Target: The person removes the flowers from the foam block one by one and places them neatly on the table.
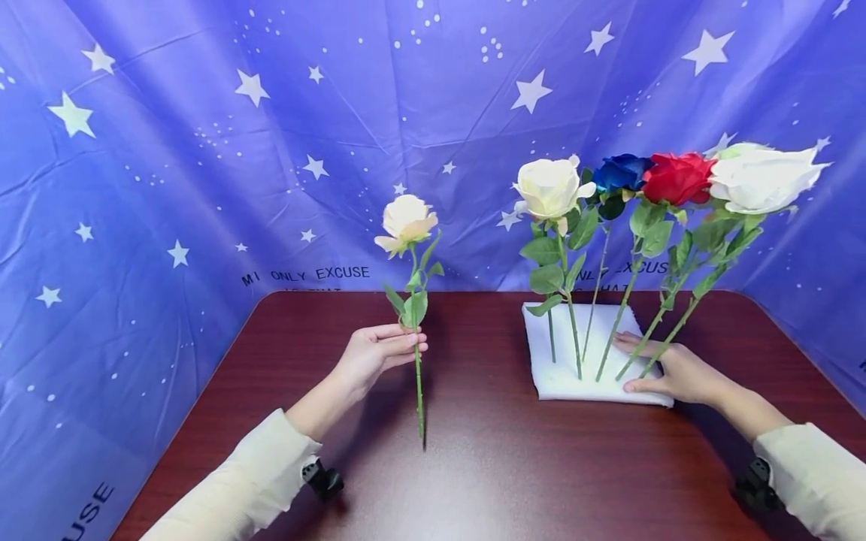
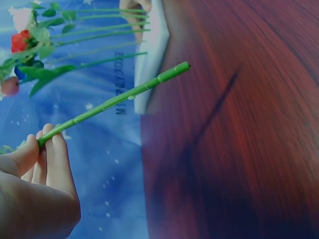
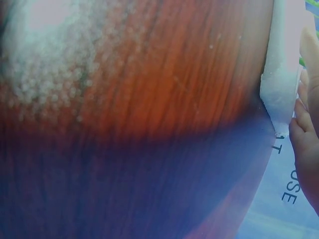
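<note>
My left hand (image 1: 382, 353) pinches the stem of a pale peach rose (image 1: 407, 222) between thumb and fingers, bloom upward. In the left wrist view the cut end of its green stem (image 2: 114, 101) points away from the hand, above its shadow on the table. My right hand (image 1: 685, 373) rests on the right side of a white foam board (image 1: 556, 385), thumb and fingers spread around the stems there. Standing in the board are a cream rose (image 1: 551, 188), a blue rose (image 1: 619, 173), a red rose (image 1: 679, 178) and a large white rose (image 1: 764, 179).
The foam board lies on a dark red-brown wooden table (image 1: 487, 451), toward its back right. Behind and beside the table hangs a blue curtain (image 1: 169, 180) with white stars and lettering. The stems on the right lean outward over the right hand.
</note>
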`<state>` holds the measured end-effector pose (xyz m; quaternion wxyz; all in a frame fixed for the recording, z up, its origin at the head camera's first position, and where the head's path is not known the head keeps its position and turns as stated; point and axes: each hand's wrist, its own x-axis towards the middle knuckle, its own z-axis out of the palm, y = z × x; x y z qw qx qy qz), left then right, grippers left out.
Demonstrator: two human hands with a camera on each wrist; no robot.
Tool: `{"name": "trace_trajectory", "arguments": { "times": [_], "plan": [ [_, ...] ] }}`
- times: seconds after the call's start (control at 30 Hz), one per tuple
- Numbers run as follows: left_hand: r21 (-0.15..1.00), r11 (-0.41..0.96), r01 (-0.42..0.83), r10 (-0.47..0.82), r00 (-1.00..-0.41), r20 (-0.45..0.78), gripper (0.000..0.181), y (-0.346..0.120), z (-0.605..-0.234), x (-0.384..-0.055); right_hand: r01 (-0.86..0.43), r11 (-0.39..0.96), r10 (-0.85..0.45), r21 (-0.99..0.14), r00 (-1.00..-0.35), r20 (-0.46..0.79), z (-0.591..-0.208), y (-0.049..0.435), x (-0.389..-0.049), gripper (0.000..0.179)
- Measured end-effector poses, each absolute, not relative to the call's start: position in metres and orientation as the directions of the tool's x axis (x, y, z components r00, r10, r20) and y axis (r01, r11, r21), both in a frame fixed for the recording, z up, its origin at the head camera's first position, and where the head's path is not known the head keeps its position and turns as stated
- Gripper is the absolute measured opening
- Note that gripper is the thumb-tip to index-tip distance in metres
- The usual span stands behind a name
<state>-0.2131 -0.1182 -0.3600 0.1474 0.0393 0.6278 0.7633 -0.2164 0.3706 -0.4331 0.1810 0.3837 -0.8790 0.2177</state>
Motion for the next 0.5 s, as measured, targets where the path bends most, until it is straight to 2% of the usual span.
{"name": "trace_trajectory", "arguments": {
  "times": [0.13,0.3,0.5],
  "plan": [
    [0.965,-0.182,-0.191,0.261,-0.955,-0.14,0.026,-0.132,-0.363,-0.215,-0.737,0.631,-0.585,-0.242,-0.657,0.475,-0.434,0.37,-0.215,0.073],
    [0.967,-0.162,-0.197,0.252,-0.956,-0.153,0.033,-0.15,-0.366,-0.22,-0.689,0.677,-0.553,-0.259,-0.709,0.438,-0.433,0.37,-0.213,0.072],
    [0.979,-0.1,-0.179,0.25,-0.957,-0.15,0.03,-0.171,-0.372,-0.224,-0.695,0.657,-0.554,-0.291,-0.707,0.439,-0.434,0.37,-0.213,0.073]
  ]
}}
